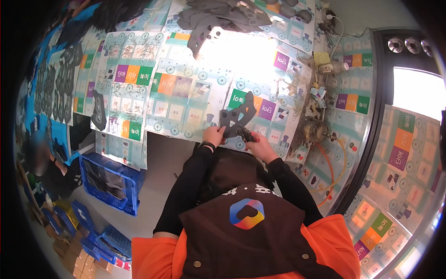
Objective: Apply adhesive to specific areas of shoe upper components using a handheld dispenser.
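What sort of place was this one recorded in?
Likely a workshop: a sheet-covered worktable bears a heap of dark parts, and a blue crate holds more dark pieces.

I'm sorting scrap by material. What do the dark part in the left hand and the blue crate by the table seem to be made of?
Dark grey part: probably moulded plastic, matte; evenly coloured with openings, though coated metal remains possible.
Blue crate: most likely rigid plastic, slightly glossy, given its uniform colour and thick rim.

Part (245,110) over table's (186,122) near edge, heap of parts (223,19) behind, crate (134,191) on floor (158,188) left, hoses (333,174) right
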`<move>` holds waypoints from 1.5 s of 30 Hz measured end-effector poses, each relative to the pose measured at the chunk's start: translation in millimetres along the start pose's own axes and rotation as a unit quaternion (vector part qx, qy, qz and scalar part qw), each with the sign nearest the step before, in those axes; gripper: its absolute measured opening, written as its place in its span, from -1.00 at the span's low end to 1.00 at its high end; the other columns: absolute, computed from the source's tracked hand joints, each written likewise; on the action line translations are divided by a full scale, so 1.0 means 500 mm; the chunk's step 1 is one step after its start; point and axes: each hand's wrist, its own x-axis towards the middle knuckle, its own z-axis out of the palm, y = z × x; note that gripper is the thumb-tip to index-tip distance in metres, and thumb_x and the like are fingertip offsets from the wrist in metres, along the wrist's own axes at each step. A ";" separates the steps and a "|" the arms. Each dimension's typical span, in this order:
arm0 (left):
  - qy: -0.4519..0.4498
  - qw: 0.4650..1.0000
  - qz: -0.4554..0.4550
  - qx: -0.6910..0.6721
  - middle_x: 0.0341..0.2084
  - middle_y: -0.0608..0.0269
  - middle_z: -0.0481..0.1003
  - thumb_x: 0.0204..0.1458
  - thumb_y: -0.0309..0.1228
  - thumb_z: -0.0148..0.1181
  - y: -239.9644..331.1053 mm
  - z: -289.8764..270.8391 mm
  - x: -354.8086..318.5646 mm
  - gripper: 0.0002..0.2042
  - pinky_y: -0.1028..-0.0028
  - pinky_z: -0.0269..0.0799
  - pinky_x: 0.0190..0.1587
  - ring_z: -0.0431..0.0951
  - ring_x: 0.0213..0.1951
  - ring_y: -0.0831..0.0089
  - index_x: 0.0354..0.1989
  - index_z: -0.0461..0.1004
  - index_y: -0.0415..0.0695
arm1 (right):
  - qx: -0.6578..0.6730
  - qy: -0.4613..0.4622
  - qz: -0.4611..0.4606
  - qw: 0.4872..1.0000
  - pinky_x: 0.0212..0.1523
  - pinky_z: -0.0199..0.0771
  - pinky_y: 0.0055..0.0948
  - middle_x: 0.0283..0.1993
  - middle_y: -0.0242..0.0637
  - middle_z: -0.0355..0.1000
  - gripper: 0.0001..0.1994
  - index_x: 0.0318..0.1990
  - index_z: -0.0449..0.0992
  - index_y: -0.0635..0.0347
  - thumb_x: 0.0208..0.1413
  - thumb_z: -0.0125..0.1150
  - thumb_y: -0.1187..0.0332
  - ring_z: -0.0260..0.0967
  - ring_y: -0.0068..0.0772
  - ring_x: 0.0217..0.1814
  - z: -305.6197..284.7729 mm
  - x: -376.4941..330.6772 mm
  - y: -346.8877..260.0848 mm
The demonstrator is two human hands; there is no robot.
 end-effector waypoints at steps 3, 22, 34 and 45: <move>0.005 1.000 -0.006 0.009 -0.65 0.03 0.61 0.28 -0.16 0.14 -0.014 0.000 0.006 -0.54 0.39 0.57 -0.55 0.67 -0.61 0.29 -0.45 0.57 -0.40 | 0.016 0.007 0.002 1.000 -0.27 0.43 -0.44 -0.32 -0.24 0.49 -0.73 -0.17 0.50 0.38 -0.09 0.20 0.53 0.41 -0.43 -0.31 0.013 0.009 -0.006; 0.015 1.000 -0.019 0.004 -0.65 0.09 0.60 0.26 -0.18 0.15 -0.027 0.011 0.020 -0.59 0.36 0.57 -0.50 0.66 -0.61 0.30 -0.41 0.60 -0.34 | 0.038 -0.004 0.032 0.999 -0.45 0.38 -0.39 -0.50 -0.28 0.43 -0.87 -0.27 0.47 0.28 -0.01 0.12 0.52 0.39 -0.44 -0.52 0.014 0.023 -0.027; -0.002 1.000 -0.020 0.003 -0.65 0.08 0.60 0.29 -0.18 0.12 -0.010 0.006 0.019 -0.56 0.40 0.57 -0.51 0.67 -0.61 0.31 -0.43 0.58 -0.38 | 0.064 0.061 0.025 0.996 -0.54 0.29 -0.46 -0.53 -0.33 0.39 -0.83 -0.32 0.46 0.28 -0.14 0.10 0.51 0.33 -0.49 -0.56 -0.015 0.025 -0.033; -0.012 0.999 -0.040 -0.035 -0.63 0.06 0.60 0.29 -0.21 0.12 -0.017 0.006 0.019 -0.58 0.39 0.57 -0.54 0.67 -0.60 0.30 -0.39 0.58 -0.41 | 0.096 0.097 0.061 0.989 -0.66 0.16 -0.52 -0.53 -0.42 0.41 -0.80 -0.26 0.46 0.20 -0.13 0.14 0.51 0.22 -0.58 -0.65 -0.049 0.032 -0.033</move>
